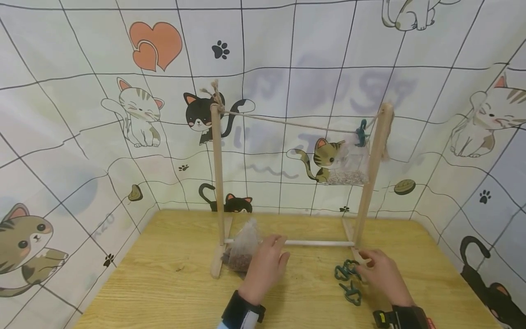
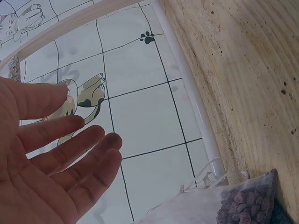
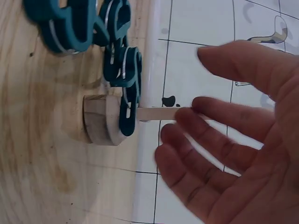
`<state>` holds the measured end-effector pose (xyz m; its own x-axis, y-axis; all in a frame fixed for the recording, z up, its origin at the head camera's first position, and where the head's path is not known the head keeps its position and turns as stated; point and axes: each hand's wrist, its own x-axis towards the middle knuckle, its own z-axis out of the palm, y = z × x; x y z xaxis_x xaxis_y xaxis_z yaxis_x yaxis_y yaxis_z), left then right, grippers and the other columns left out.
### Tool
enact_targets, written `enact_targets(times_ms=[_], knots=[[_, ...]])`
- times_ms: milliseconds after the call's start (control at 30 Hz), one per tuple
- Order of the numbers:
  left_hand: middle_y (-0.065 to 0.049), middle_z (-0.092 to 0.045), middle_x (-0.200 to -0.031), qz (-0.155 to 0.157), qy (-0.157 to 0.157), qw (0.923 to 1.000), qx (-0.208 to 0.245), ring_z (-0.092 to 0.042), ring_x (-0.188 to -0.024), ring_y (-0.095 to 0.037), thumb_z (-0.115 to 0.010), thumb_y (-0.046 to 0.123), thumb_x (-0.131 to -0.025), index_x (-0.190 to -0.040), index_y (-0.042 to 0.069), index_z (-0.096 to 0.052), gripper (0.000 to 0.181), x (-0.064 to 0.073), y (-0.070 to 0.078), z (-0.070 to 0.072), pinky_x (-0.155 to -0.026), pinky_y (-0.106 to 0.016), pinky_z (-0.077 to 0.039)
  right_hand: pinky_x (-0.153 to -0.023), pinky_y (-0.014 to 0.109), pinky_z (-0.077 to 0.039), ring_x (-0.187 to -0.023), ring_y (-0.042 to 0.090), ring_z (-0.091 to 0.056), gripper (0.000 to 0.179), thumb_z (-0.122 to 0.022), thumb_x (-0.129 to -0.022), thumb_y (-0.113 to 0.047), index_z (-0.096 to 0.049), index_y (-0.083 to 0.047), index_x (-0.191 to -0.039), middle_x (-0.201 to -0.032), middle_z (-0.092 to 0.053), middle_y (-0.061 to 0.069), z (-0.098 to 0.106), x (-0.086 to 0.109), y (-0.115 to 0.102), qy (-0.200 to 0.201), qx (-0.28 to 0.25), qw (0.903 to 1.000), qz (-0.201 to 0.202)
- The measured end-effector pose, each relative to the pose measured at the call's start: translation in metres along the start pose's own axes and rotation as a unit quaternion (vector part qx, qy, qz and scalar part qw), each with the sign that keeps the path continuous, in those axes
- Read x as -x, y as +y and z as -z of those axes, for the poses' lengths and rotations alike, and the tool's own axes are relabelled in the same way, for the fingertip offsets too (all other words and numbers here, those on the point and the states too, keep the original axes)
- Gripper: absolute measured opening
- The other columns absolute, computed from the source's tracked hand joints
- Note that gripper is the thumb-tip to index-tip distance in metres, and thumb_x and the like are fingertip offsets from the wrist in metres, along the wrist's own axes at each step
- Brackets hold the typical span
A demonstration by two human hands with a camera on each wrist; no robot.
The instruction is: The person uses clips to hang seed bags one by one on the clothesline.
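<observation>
My left hand, its fingers relaxed and holding nothing, is beside a sheer bag of dark reddish stones at the left foot of a wooden frame. In the left wrist view the bag's drawstring shows at its top. My right hand hovers by several green clothespins on the table, fingers loosely bent with nothing between them. Another bag, with pale grainy contents, hangs from the frame's rope, pinned near the right post by a green clothespin.
The frame has a left post, a right post and a low white crossbar. It stands on a wood-grain table. Behind it hangs a cat-patterned cloth, which also covers both sides.
</observation>
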<state>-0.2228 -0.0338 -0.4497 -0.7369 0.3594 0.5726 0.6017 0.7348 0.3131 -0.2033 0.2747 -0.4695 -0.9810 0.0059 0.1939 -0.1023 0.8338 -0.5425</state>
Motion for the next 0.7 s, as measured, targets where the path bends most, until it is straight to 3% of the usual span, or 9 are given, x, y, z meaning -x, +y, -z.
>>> enact_targets(times_ms=[133, 433, 700], knots=[[-0.009, -0.059, -0.114, -0.002, -0.008, 1.0, 0.0, -0.058, -0.102, -0.02, -0.062, 0.019, -0.087, -0.122, 0.004, -0.057, 0.038, 0.0, 0.001, -0.002, -0.084, -0.029, -0.049, -0.07, 0.041, -0.051, -0.092, 0.035, -0.061, 0.053, -0.069, -0.079, -0.025, -0.055, 0.006, -0.119, -0.113, -0.057, 0.024, 0.0, -0.002, 0.003, -0.029, 0.013, 0.9992, -0.024], [-0.006, -0.061, -0.109, -0.013, -0.019, 0.9997, -0.012, -0.059, -0.095, -0.018, -0.064, 0.02, -0.086, -0.12, 0.006, -0.059, 0.037, 0.001, 0.006, -0.011, -0.078, -0.027, -0.049, -0.073, 0.044, -0.05, -0.09, 0.031, -0.058, 0.054, -0.071, -0.073, -0.022, -0.056, 0.008, -0.115, -0.107, -0.057, 0.021, -0.004, -0.001, 0.007, -0.063, 0.026, 0.9974, -0.022], [-0.005, -0.06, -0.11, -0.01, -0.043, 0.9988, -0.021, -0.059, -0.098, -0.017, -0.064, 0.021, -0.085, -0.119, 0.008, -0.058, 0.037, 0.004, 0.01, -0.019, -0.082, -0.027, -0.048, -0.075, 0.047, -0.048, -0.085, 0.028, -0.056, 0.042, -0.07, -0.07, -0.017, -0.061, 0.006, -0.105, -0.096, -0.057, 0.017, -0.006, 0.0, 0.007, -0.063, 0.06, 0.996, -0.02]])
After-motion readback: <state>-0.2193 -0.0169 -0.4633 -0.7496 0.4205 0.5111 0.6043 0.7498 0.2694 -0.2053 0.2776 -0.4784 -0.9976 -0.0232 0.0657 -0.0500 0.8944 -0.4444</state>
